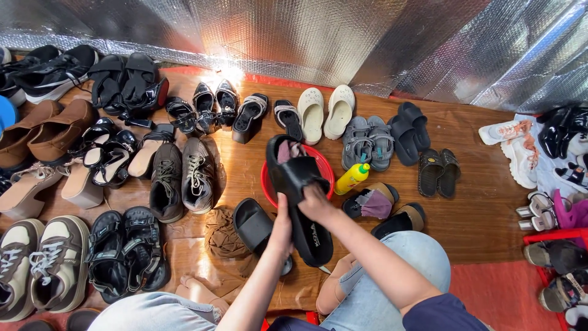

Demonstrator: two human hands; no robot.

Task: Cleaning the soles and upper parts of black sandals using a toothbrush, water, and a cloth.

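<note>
Both hands, the left hand [283,222] and right hand [315,202], grip a black slide sandal [300,196] tilted just above the red basin [267,184], seemingly to work over it, its mate [252,225] lying left of the basin.

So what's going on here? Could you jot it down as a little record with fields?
setting: wooden floor with a silver foil sheet behind
left hand: grips the black slide sandal low on its sole
right hand: on the same sandal, near the strap
below the sandal: red basin
beside basin: yellow bottle, second black slide, brown cloth
around: rows of shoes, including cream clogs
</note>
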